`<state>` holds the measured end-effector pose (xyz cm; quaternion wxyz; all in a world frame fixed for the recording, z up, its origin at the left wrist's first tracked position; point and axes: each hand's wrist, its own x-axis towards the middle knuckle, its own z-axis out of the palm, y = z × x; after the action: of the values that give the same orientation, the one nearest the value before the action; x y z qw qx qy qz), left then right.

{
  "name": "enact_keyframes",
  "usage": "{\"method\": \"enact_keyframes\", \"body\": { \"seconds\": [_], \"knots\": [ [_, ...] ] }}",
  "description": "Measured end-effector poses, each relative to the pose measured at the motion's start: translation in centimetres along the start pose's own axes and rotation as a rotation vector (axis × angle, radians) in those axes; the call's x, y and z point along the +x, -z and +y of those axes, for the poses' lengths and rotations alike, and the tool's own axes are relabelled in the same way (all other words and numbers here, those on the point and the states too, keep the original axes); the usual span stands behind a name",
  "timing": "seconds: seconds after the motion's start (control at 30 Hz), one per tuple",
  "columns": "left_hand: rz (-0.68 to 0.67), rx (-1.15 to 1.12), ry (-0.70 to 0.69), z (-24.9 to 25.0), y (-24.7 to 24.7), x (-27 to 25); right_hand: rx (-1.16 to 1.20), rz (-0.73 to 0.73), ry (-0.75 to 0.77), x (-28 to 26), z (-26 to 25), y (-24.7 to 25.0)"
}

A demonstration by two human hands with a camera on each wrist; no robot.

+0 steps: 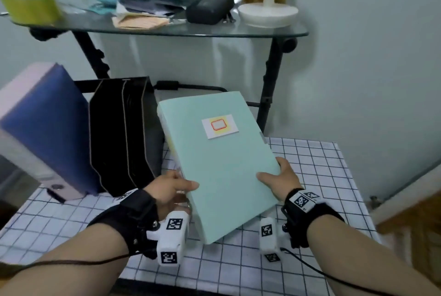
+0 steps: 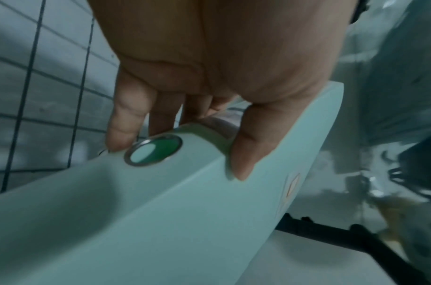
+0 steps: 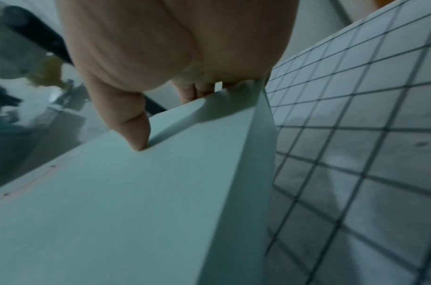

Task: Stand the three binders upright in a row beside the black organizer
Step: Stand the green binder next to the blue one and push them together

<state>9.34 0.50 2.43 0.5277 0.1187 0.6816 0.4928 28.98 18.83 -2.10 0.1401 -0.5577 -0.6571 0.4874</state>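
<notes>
Holding mint binder (image 1: pixel 222 164) over desk (image 1: pixel 322 176): left grip (image 1: pixel 168 192) clamps spine, right grip (image 1: pixel 278 182) pinches open edge; likely stiff, light, slick.

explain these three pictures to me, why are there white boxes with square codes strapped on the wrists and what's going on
No machine here: a person works with bare hands. The big picture comes from a camera worn on the head, looking down. The white boxes on the wrists are cameras too; each gives one close picture along its hand. The left hand and right hand hold a mint-green binder by its long sides, thumbs on the cover, tilted over a table with a checked cloth. On the table are a black file rack and a blue binder. Behind is a cluttered glass shelf.
</notes>
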Motion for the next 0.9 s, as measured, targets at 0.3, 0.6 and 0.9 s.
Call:
{"method": "enact_keyframes", "body": {
  "seconds": [0.3,0.6,0.9],
  "knots": [
    [0.280,-0.136,-0.228,0.7,8.7,-7.0,0.289,-0.157,-0.028,-1.7,-8.1,-10.1],
    [0.460,-0.273,-0.366,-0.9,17.0,-11.2,0.534,-0.359,0.092,-4.7,-14.8,-20.7],
    [0.609,-0.367,-0.469,-1.8,22.1,-12.5,0.567,-0.504,0.217,-7.9,-19.5,-26.5]
  ]
}}
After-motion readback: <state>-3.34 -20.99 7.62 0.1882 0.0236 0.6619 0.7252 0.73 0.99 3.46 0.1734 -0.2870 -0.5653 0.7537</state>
